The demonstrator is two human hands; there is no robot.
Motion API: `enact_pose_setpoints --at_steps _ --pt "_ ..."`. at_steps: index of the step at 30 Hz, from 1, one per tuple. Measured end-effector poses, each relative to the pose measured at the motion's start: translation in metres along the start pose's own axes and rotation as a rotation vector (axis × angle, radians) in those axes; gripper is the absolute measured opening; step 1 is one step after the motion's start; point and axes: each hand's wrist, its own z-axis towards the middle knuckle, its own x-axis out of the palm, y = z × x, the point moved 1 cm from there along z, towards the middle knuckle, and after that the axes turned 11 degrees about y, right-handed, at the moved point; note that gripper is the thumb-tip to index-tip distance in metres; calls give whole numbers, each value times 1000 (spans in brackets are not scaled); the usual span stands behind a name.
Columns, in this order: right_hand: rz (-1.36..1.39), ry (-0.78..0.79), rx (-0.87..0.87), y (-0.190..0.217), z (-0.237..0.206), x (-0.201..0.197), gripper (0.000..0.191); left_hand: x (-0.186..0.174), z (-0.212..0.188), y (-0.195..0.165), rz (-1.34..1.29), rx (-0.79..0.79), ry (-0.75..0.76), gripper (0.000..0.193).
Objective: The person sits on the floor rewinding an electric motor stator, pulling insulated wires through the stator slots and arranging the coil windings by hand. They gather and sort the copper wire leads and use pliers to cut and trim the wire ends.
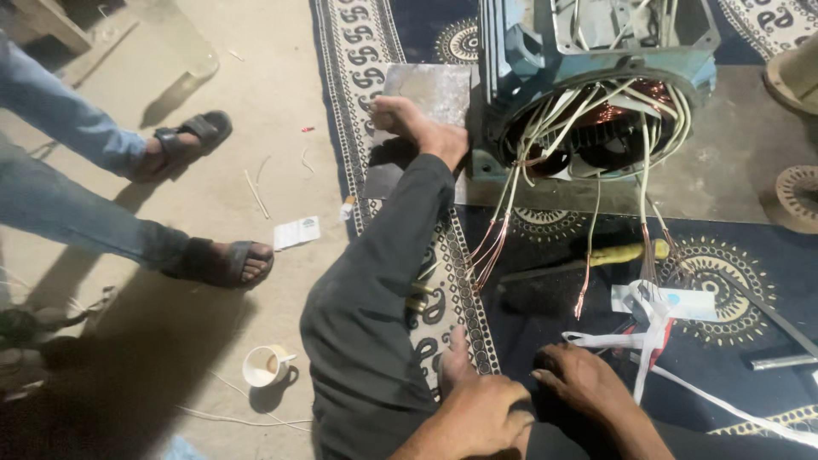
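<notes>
The left hand (477,417) and right hand (584,383) rest knuckles-up, close together on the near rug (545,315), fingers curled under; whether they grip anything I cannot tell. The motor stator (596,102) sits far right; its bare copper leads (490,247) could snag a leg.
</notes>
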Motion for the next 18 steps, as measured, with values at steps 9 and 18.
enact_pose_setpoints --at_steps 9,18 --pt "-6 22 -16 10 5 -12 41 -97 63 91 325 -319 28 45" --pt "8 -62 -72 8 -10 -13 41 -49 108 203 812 -430 -74 18"
